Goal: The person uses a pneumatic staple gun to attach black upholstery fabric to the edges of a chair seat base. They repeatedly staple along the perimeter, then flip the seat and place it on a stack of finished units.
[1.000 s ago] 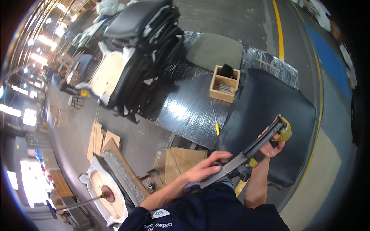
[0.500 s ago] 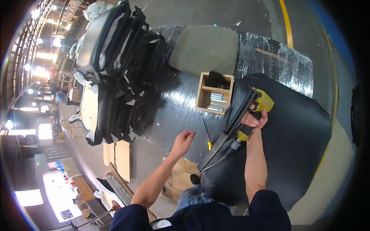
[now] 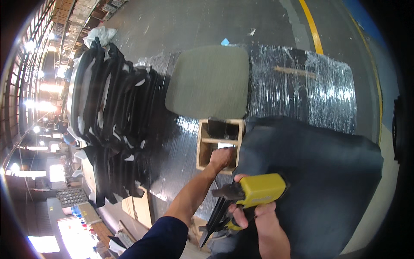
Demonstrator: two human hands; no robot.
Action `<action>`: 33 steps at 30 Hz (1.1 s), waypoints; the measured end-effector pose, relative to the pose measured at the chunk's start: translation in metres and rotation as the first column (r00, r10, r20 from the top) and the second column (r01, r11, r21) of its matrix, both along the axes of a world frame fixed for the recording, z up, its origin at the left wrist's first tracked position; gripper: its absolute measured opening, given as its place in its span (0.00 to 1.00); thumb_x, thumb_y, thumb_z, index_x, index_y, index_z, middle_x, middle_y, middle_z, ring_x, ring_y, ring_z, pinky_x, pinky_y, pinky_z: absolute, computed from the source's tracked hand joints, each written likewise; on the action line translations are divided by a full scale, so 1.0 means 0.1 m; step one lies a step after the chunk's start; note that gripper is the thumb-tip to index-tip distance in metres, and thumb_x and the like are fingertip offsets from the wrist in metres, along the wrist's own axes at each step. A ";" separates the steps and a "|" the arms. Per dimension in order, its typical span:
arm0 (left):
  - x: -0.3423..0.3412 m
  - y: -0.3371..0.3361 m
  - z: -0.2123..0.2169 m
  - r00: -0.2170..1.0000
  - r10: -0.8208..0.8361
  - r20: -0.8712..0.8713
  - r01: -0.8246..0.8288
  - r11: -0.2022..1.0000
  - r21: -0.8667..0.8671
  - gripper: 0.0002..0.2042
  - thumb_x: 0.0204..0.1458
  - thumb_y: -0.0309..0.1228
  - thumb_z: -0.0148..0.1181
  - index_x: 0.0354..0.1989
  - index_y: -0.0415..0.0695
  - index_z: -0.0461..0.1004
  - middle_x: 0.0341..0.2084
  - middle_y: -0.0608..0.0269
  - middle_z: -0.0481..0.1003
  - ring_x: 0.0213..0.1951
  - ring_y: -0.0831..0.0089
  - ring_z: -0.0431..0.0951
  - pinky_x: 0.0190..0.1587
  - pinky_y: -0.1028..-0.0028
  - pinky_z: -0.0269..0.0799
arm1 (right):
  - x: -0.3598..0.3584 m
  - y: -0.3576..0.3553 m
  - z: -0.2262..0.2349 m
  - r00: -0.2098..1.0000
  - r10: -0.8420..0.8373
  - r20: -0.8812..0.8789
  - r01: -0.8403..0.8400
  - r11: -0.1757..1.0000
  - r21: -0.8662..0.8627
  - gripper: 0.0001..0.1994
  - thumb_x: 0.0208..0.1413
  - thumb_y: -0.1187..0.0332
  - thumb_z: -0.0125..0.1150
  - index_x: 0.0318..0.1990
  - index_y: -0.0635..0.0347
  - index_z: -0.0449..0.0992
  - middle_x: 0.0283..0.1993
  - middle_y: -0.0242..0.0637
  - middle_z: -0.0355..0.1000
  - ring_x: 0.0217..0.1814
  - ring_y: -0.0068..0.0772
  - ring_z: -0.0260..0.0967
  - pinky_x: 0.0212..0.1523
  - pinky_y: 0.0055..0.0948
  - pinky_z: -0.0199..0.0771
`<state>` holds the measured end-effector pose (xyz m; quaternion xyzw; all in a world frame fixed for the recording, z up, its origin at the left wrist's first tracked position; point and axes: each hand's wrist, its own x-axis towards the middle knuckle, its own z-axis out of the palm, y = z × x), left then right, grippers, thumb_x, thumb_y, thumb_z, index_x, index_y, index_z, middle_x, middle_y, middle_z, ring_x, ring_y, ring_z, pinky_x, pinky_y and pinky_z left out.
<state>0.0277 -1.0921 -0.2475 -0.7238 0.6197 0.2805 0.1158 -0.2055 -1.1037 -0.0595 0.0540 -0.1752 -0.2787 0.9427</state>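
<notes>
Here a yellow stapler (image 3: pixel 258 190) is gripped in the right hand (image 3: pixel 254 218), ready for use; the left hand (image 3: pixel 221 159) is dipped into the wooden box (image 3: pixel 205 146), its fingers hidden.

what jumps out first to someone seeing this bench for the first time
The yellow staple gun in the right hand, low in the middle, stands out against the big dark blue cushion at right. The left hand reaches into a small wooden box just above. A tall stack of black covers fills the left.
</notes>
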 end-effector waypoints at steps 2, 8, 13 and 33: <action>-0.02 -0.07 0.06 0.993 -0.099 0.057 0.090 0.986 0.139 0.13 0.61 0.35 0.49 0.46 0.49 0.79 0.41 0.49 0.83 0.43 0.49 0.85 0.44 0.52 0.82 | 0.04 0.02 -0.01 0.999 -0.006 -0.040 0.005 1.000 -0.021 0.49 0.50 0.75 0.74 0.77 0.60 0.50 0.55 0.68 0.73 0.32 0.49 0.82 0.34 0.34 0.83; 0.10 0.18 0.15 0.993 -0.109 0.032 0.113 0.982 -0.152 0.11 0.60 0.36 0.55 0.45 0.49 0.80 0.43 0.54 0.78 0.49 0.54 0.80 0.46 0.54 0.80 | 0.05 0.09 0.02 0.987 -0.013 -0.158 0.006 0.999 -0.044 0.49 0.48 0.70 0.74 0.76 0.64 0.50 0.55 0.68 0.74 0.30 0.48 0.82 0.33 0.34 0.82; 0.27 0.60 1.52 0.977 0.153 -0.148 -0.212 0.782 -0.586 0.07 0.57 0.33 0.64 0.39 0.45 0.79 0.37 0.57 0.79 0.42 0.57 0.80 0.43 0.60 0.76 | 0.04 0.09 0.07 0.974 -0.075 -0.213 0.070 0.997 -0.029 0.48 0.50 0.69 0.70 0.76 0.63 0.48 0.51 0.67 0.74 0.29 0.51 0.81 0.27 0.38 0.82; -0.52 9.36 3.19 -0.301 0.338 -0.892 -0.559 -0.820 -0.122 0.04 0.61 0.28 0.55 0.41 0.42 0.69 0.28 0.58 0.77 0.27 0.70 0.80 0.30 0.71 0.80 | -0.03 3.20 0.03 0.892 0.448 -0.066 -0.446 0.894 0.043 0.29 0.64 0.43 0.60 0.69 0.39 0.66 0.37 0.29 0.72 0.42 0.28 0.70 0.66 0.60 0.66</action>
